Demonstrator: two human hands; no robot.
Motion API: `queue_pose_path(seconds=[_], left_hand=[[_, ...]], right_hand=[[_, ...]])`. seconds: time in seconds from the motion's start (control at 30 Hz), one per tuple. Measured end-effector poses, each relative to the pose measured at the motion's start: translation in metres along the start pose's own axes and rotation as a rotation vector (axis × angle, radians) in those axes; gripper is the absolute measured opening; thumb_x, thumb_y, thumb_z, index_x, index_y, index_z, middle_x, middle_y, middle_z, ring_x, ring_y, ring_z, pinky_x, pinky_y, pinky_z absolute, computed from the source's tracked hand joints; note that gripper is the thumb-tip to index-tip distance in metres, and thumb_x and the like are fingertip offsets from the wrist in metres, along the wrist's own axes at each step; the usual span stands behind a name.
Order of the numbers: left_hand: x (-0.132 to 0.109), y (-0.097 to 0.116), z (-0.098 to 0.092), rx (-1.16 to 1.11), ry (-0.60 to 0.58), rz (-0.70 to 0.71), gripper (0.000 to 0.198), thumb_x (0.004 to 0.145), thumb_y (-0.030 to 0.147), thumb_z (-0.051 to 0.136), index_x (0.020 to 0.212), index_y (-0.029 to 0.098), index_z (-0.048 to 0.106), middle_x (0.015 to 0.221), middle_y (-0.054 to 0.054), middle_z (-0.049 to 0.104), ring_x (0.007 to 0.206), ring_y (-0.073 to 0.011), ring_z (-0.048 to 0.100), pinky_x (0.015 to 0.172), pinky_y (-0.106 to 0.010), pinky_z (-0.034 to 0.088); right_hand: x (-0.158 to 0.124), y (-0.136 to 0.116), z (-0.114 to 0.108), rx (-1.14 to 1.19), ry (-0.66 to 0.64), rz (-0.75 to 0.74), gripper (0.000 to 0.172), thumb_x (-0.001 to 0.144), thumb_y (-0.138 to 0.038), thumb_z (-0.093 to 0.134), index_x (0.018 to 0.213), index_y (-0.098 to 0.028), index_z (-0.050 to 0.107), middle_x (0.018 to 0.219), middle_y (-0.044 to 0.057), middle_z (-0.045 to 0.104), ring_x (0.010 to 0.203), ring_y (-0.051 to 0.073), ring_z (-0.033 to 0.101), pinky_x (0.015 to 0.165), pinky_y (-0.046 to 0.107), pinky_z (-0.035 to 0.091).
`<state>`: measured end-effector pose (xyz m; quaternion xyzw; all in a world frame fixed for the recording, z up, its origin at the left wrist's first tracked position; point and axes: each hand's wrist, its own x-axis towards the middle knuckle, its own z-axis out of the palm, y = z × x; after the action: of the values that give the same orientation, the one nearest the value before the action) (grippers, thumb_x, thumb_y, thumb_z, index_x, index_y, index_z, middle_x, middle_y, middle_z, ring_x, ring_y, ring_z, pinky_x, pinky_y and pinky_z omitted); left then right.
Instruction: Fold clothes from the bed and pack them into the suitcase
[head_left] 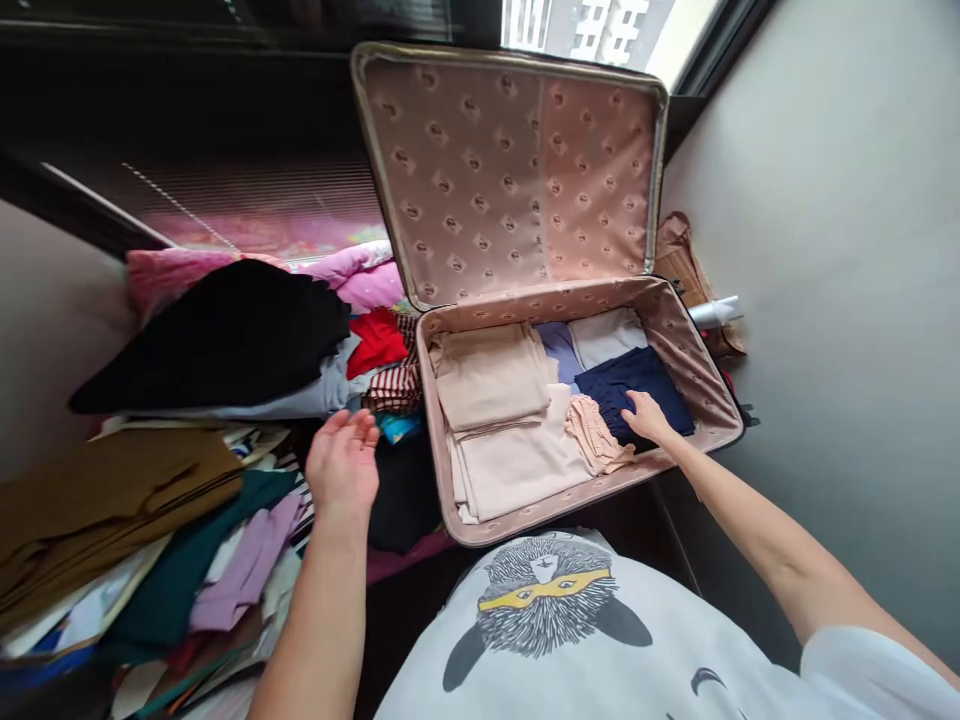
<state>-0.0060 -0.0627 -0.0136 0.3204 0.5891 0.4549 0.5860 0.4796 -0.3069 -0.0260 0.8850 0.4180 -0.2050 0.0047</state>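
Observation:
My right hand touches a folded navy blue garment at the right side of an open suitcase; its fingers look stretched out on the cloth. My left hand is raised left of the suitcase, palm up with loosely curled fingers, and holds nothing. Folded beige clothes fill the left part of the case, with a paler folded piece in front of them. A ruffled peach garment lies beside the navy one. Behind sit a folded white-grey garment and a lavender one.
Left of the case lie piles of clothes: a black garment, a red one, a brown one and a lilac one. The suitcase lid stands upright by the window. A wall borders the right side.

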Motion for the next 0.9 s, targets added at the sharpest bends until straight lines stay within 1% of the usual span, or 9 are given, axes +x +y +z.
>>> queue_pose_path(seconds=[0.1, 0.17, 0.23, 0.33, 0.47, 0.57, 0.67, 0.8, 0.9], left_hand=[[-0.055, -0.022, 0.063, 0.160, -0.353, -0.059, 0.043, 0.071, 0.042, 0.078, 0.108, 0.023, 0.067, 0.106, -0.009, 0.074, 0.096, -0.0235, 0.073, 0.091, -0.040, 0.058], [-0.074, -0.043, 0.106, 0.470, -0.517, -0.008, 0.047, 0.072, 0.045, 0.079, 0.111, 0.020, 0.069, 0.115, -0.015, 0.073, 0.106, -0.0305, 0.071, 0.098, -0.047, 0.055], [-0.079, -0.070, 0.140, 0.866, -0.592, 0.151, 0.058, 0.071, 0.041, 0.081, 0.123, 0.018, 0.068, 0.136, -0.020, 0.065, 0.129, -0.0393, 0.060, 0.112, -0.054, 0.046], [-0.072, -0.107, 0.172, 1.355, -0.651, 0.380, 0.087, 0.072, 0.033, 0.084, 0.151, 0.019, 0.051, 0.165, -0.023, 0.038, 0.155, -0.0454, 0.029, 0.124, -0.062, 0.026], [-0.047, -0.127, 0.194, 1.610, -0.776, 0.428, 0.105, 0.072, 0.028, 0.084, 0.164, 0.023, 0.033, 0.174, -0.021, 0.020, 0.160, -0.0451, 0.014, 0.125, -0.065, 0.018], [-0.021, -0.125, 0.202, 1.541, -0.793, 0.380, 0.086, 0.076, 0.019, 0.074, 0.158, 0.026, 0.048, 0.170, -0.018, 0.031, 0.157, -0.0410, 0.028, 0.125, -0.060, 0.024], [0.006, -0.122, 0.199, 1.198, -0.725, 0.272, 0.057, 0.078, 0.021, 0.069, 0.135, 0.024, 0.069, 0.152, -0.014, 0.058, 0.142, -0.0349, 0.053, 0.121, -0.050, 0.036], [0.031, -0.129, 0.184, 0.727, -0.418, 0.042, 0.038, 0.076, 0.041, 0.075, 0.105, 0.015, 0.074, 0.110, -0.014, 0.076, 0.115, -0.0318, 0.068, 0.108, -0.043, 0.048], [0.040, -0.134, 0.175, 0.575, -0.260, -0.064, 0.041, 0.075, 0.047, 0.077, 0.098, 0.014, 0.071, 0.104, -0.014, 0.076, 0.110, -0.0285, 0.069, 0.107, -0.041, 0.049]], right_hand=[[0.018, 0.040, -0.004, 0.035, -0.029, 0.051, 0.055, 0.088, -0.014, 0.055, 0.141, -0.002, 0.059, 0.140, 0.029, 0.061, 0.129, 0.035, 0.060, 0.114, 0.047, 0.044], [0.034, 0.043, 0.002, 0.094, -0.074, 0.014, 0.054, 0.089, -0.015, 0.056, 0.141, -0.002, 0.059, 0.139, 0.028, 0.063, 0.128, 0.032, 0.061, 0.115, 0.044, 0.043], [0.050, 0.027, 0.016, 0.183, -0.149, -0.054, 0.050, 0.090, -0.016, 0.059, 0.139, -0.004, 0.062, 0.134, 0.023, 0.068, 0.122, 0.027, 0.066, 0.112, 0.037, 0.046], [0.066, -0.021, 0.043, 0.343, -0.258, -0.165, 0.042, 0.090, -0.018, 0.063, 0.131, -0.011, 0.069, 0.125, 0.014, 0.075, 0.111, 0.021, 0.071, 0.102, 0.028, 0.051], [0.085, -0.078, 0.067, 0.468, -0.267, -0.180, 0.043, 0.092, -0.019, 0.062, 0.134, -0.012, 0.068, 0.128, 0.012, 0.074, 0.115, 0.019, 0.070, 0.103, 0.026, 0.050], [0.110, -0.093, 0.070, 0.504, -0.209, -0.112, 0.052, 0.093, -0.023, 0.060, 0.143, -0.007, 0.060, 0.138, 0.018, 0.067, 0.124, 0.023, 0.065, 0.109, 0.032, 0.047], [0.144, -0.095, 0.065, 0.537, -0.186, -0.048, 0.053, 0.095, -0.027, 0.058, 0.144, -0.007, 0.057, 0.134, 0.019, 0.068, 0.122, 0.025, 0.065, 0.108, 0.035, 0.048], [0.173, -0.101, 0.060, 0.564, -0.179, 0.019, 0.048, 0.099, -0.027, 0.050, 0.141, -0.005, 0.058, 0.130, 0.019, 0.069, 0.119, 0.024, 0.066, 0.105, 0.034, 0.048], [0.167, -0.108, 0.061, 0.535, -0.190, -0.131, 0.039, 0.098, -0.028, 0.054, 0.130, -0.009, 0.064, 0.124, 0.016, 0.072, 0.112, 0.022, 0.066, 0.102, 0.032, 0.046]])
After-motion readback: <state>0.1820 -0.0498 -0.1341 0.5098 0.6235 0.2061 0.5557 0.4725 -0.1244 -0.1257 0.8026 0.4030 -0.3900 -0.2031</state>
